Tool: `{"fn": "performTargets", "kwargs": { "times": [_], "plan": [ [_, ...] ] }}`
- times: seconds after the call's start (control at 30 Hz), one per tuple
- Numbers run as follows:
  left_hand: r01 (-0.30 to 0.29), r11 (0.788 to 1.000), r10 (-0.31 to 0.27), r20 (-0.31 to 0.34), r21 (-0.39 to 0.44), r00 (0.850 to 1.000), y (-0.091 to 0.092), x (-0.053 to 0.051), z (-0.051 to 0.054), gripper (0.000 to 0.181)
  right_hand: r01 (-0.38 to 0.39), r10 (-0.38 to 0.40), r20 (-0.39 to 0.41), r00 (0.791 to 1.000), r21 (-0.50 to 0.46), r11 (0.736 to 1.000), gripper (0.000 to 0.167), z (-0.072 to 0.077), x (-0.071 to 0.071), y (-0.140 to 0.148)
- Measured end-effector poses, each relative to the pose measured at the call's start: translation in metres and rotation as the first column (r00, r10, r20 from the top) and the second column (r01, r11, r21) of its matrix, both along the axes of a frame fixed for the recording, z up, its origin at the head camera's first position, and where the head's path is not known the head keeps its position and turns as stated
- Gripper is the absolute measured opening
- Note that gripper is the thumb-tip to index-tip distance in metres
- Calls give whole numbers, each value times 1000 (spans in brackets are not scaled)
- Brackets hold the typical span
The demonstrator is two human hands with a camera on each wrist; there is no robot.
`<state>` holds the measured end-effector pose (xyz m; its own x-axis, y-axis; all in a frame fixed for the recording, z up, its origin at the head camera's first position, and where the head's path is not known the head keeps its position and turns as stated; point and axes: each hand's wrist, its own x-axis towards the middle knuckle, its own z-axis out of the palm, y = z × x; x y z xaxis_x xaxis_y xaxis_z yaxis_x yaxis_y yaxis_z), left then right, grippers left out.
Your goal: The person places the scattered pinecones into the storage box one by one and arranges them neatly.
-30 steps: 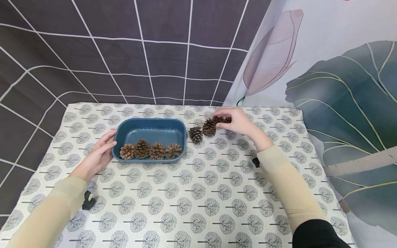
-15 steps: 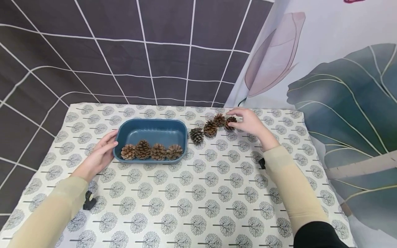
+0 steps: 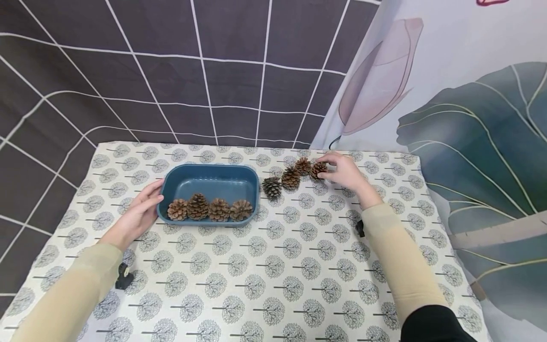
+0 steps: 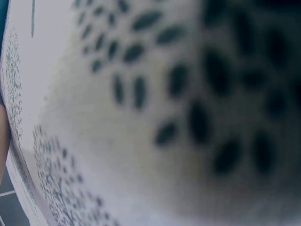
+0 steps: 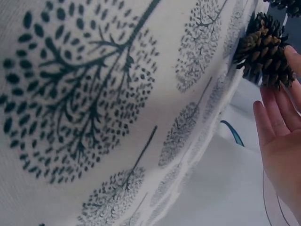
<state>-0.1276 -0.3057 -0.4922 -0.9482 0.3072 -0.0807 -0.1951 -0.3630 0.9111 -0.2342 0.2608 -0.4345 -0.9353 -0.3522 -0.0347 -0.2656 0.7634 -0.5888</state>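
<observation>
Against the left wall of a blue rectangular tub (image 3: 209, 167) rests my left hand (image 3: 136, 216), its fingers fairly straight along the outside. Several brown pine cones stand in a row along the tub's near side, among them a taller pine cone (image 3: 197, 207). To the tub's right, more cones form a slanting line on the cloth. My right hand (image 3: 344, 173) has thumb and fingers around the rightmost pine cone (image 3: 318, 170). The right wrist view shows that pine cone (image 5: 263, 49) between thumb and fingertips, partly hidden. Only cloth and a sliver of hand show in the left wrist view.
A white tablecloth (image 3: 256, 285) with tree prints covers the table. Beside the held cone lie a brown pine cone (image 3: 303, 166), another pine cone (image 3: 290, 178) and a darker pine cone (image 3: 272, 188). A dark gridded curtain (image 3: 171, 76) hangs behind.
My right hand first shifted right, uncovering the cones beneath it, then closed in around the rightmost one. My left hand and the tub stay put; the view shifts slightly.
</observation>
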Motion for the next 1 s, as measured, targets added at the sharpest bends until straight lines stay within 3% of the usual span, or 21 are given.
{"fn": "performTargets", "kwargs": {
  "times": [0.27, 0.57, 0.77, 1.0],
  "plan": [
    [5, 1000, -6, -8, -13, 1000, 0, 0, -1, 45, 41, -41, 39, 998, -3, 999, 51, -4, 0, -1],
    [4, 1000, -4, -6, -27, 1000, -1, 1, 0, 45, 33, -33, 42, 999, 4, 999, 50, -1, -1, 0],
    [-1, 999, 1, 8, -43, 1000, -1, 1, -1, 47, 33, -33, 22, 999, 23, 999, 49, 8, 1, 1],
    [3, 1000, -3, -5, -5, 1000, -1, -1, -1, 46, 21, -21, -21, 1000, 32, 999, 49, 23, 1, -4]
  ]
}}
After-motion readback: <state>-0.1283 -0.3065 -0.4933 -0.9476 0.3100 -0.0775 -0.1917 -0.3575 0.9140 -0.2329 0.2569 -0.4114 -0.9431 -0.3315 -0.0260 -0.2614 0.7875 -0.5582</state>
